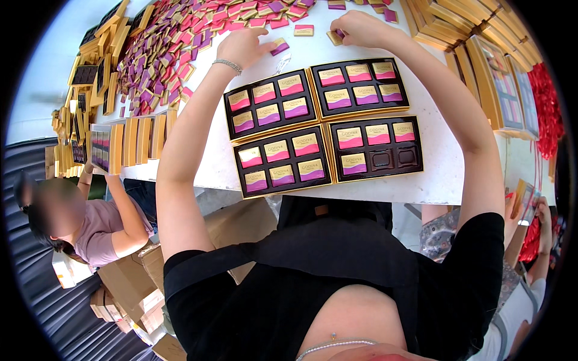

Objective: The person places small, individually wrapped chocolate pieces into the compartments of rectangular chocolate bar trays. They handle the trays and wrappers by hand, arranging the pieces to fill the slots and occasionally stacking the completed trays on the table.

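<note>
My left hand (244, 47) reaches over the far side of the white table, its fingers apart beside a purple-and-gold wrapped chocolate square (279, 46). To its right, my right hand (366, 30) pinches another purple-and-gold wrapped chocolate (335, 37). A pink-and-gold chocolate (304, 30) lies between the hands. Below them several gold-edged boxes sit together: far left (265, 103), far right (359, 87), near left (282, 160) and near right (374, 148). Pink pieces fill their far rows, purple ones their near rows. The near right box has two bare dark cavities at its right.
Loose wrapped chocolates (174, 54) heap across the table's far left. Gold boxes stack at the left (96, 90) and far right (494, 36). Red shredded filler (545, 108) hangs at the right. A co-worker (105, 228) handles a box at left; another person's hands (536, 210) show at right.
</note>
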{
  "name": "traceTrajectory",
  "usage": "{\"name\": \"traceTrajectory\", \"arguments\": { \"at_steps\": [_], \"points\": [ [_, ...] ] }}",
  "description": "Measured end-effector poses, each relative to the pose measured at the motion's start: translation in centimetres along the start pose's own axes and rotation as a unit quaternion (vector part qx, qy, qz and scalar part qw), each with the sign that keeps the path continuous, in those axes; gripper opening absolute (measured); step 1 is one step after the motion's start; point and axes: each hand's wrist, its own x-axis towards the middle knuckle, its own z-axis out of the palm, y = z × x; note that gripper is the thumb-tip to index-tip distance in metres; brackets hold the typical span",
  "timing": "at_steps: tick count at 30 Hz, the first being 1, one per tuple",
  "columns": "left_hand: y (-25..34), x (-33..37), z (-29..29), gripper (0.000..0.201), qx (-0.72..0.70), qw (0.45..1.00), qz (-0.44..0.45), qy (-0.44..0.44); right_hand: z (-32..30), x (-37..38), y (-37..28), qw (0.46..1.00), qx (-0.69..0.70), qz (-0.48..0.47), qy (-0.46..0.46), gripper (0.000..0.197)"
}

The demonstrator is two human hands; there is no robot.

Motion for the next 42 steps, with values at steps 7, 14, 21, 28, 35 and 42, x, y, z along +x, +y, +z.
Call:
{"name": "traceTrajectory", "arguments": {
  "at_steps": [7, 14, 21, 28, 35, 42],
  "points": [
    [-1.9, 0.3, 1.7, 0.040, -0.078, 0.987, 0.142, 0.018, 0.7, 0.5, 1.5, 0.967, 0.005, -0.173, 0.186, 0.021],
    [9.1, -5.3, -3.0, 0.031, -0.293, 0.918, 0.264, -0.039, 1.0, -1.0, 2.0, 0.987, 0.080, -0.101, 0.093, 0.014],
    [18.3, -14.6, 0.4, 0.031, -0.268, 0.898, 0.348, -0.032, -7.0, -20.0, -6.0, 0.976, 0.210, -0.010, 0.058, 0.021],
    [19.3, -16.9, 2.5, 0.036, -0.168, 0.918, 0.353, 0.070, 1.6, -27.9, -12.5, 0.972, 0.098, 0.105, 0.186, 0.033],
    [20.9, -22.3, 5.2, 0.039, 0.026, 0.943, 0.274, 0.186, 3.9, -28.6, -13.6, 0.969, 0.063, 0.085, 0.223, 0.044],
    [19.0, -25.9, 2.5, 0.037, -0.060, 0.922, 0.156, 0.349, 4.6, -28.2, -15.3, 0.963, -0.037, 0.050, 0.261, 0.050]
  ]
}}
